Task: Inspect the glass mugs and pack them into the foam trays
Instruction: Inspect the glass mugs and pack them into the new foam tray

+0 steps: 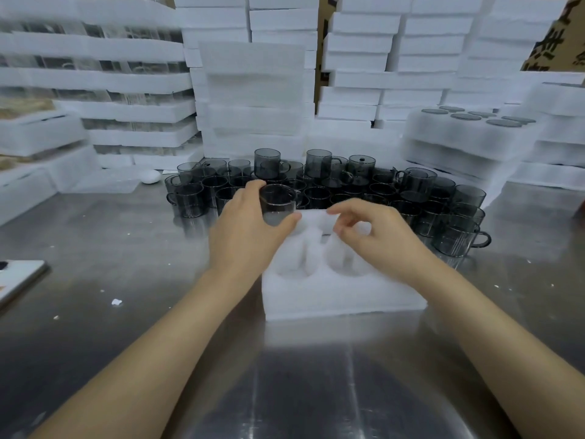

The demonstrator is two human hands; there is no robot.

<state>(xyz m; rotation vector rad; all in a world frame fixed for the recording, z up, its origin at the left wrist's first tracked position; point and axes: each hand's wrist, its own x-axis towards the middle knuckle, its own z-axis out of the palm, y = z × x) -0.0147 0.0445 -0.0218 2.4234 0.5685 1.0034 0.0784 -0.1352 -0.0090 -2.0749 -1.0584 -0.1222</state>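
Note:
A white foam tray [342, 296] with round pockets lies on the steel table in front of me. My left hand [243, 229] grips a smoky grey glass mug [278, 202] at the tray's far left corner, thumb on its near side. My right hand [376, 236] hovers over the tray's right pockets, fingers bent and spread, fingertips touching the foam, nothing in it. Behind the tray stands a crowd of several grey glass mugs [332, 182], some stacked on others.
Stacks of white foam trays [253, 99] wall the back and both sides; one at the right [471, 128] holds mugs. A white egg-shaped object [149, 176] lies back left. A flat white board [19, 277] sits at the left edge. Foam crumbs dot the steel table [126, 248].

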